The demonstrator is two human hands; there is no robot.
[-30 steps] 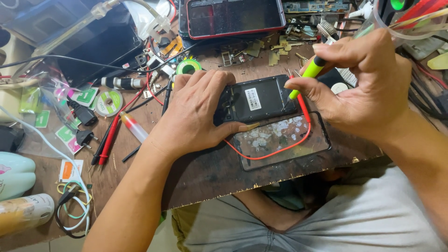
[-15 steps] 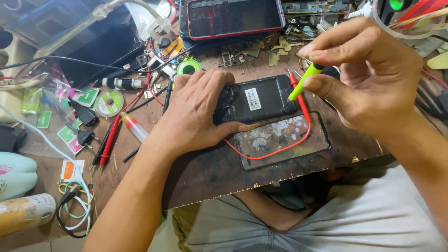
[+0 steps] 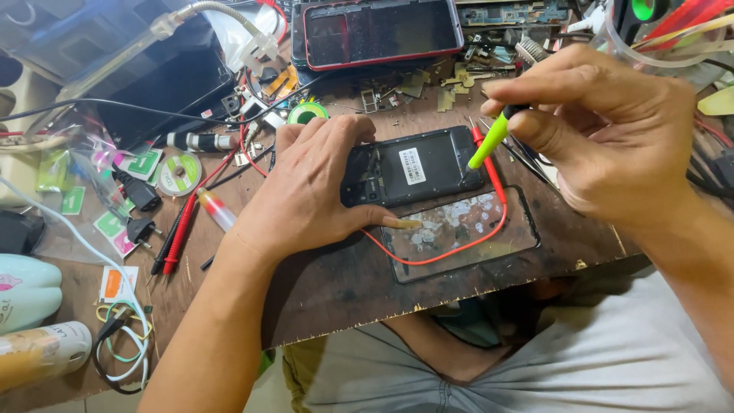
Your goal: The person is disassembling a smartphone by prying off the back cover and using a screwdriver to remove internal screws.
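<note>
On the cluttered wooden workbench [image 3: 321, 291], seen from the head camera, a clear plastic cup [image 3: 673, 34] at the top right holds red and yellow tools, and a clear plastic bag [image 3: 99, 191] at the left holds green and pink packets. Left hand [image 3: 310, 191] lies spread, palm down, over the left end of an opened black phone [image 3: 417, 164], thumb stretched onto a loose black-framed glass panel [image 3: 459, 233] just below it. Right hand [image 3: 612, 138] is curled, thumb and forefinger pinching a green-handled tool [image 3: 488, 144] whose tip touches the phone's right edge. The phone lies back up near the bench middle, a white label on its dark inside. A red wire [image 3: 466, 248] loops across the glass panel. A red-edged phone [image 3: 382, 32] lies at the top
</note>
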